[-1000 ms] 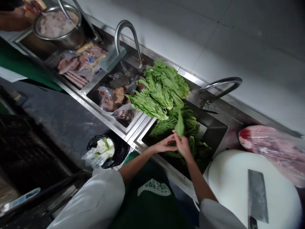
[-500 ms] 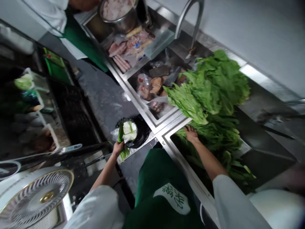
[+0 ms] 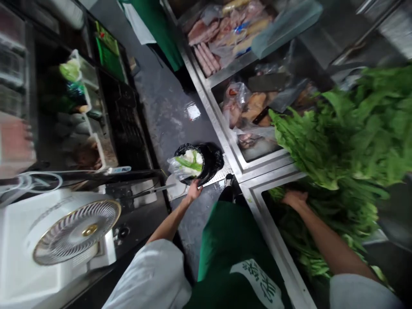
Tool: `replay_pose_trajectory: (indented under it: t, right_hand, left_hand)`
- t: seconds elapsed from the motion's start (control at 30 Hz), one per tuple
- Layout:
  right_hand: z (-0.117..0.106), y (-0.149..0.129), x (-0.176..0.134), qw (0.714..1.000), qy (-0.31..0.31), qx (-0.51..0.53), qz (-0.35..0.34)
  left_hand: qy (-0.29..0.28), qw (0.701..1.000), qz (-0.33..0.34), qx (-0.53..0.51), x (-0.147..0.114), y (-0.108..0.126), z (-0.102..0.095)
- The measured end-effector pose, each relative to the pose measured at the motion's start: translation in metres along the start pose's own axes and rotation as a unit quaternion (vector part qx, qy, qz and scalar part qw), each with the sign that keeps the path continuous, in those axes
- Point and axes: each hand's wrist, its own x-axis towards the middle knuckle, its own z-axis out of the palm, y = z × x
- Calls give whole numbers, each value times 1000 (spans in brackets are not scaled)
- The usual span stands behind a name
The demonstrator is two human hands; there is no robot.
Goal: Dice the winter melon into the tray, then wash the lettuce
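Observation:
My left hand [image 3: 194, 191] is at the near side of a bin lined with a black plastic bag [image 3: 210, 162]. Nothing shows in its fingers, which look loosely apart. Inside the bin, a green leaf [image 3: 189, 164] lies over white scraps [image 3: 197, 158]. My right hand [image 3: 294, 198] reaches into leafy greens [image 3: 337, 214] in the nearest sink basin; blur and leaves hide part of its fingers, so its grip is unclear. Above it, a big bunch of leafy greens [image 3: 363, 124] rests across the basin edge.
The middle basin holds bagged meat [image 3: 255, 107]; the far one holds meat packs [image 3: 225, 36]. A co-worker's green apron [image 3: 161, 25] is beside the far basin. A white fan [image 3: 77, 231] stands at lower left, near shelves with white baskets [image 3: 93, 124]. The wet floor [image 3: 164, 107] runs between.
My left hand has let go of the green leaf, which now lies in the bin. My right hand has moved deeper into the greens. The view has shifted left and down.

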Motion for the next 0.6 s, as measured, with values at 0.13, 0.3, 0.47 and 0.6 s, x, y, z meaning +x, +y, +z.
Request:
replay_pose_trajectory:
  t: [0.13, 0.3, 0.47, 0.6]
  right_hand:
    - [-17, 40, -83, 999, -47, 14, 11]
    - [-69, 72, -191, 983, 119, -26, -136]
    - [-160, 40, -219, 910, 277, -12, -309]
    - [-192, 58, -198, 865, 441, 84, -226]
  left_hand:
    - [-131, 981, 118, -86, -52, 81, 36]
    - [-173, 882, 383, -213, -79, 225, 35]
    - [-324, 802, 357, -352, -68, 341, 49]
    - [-197, 819, 241, -481, -47, 403, 67]
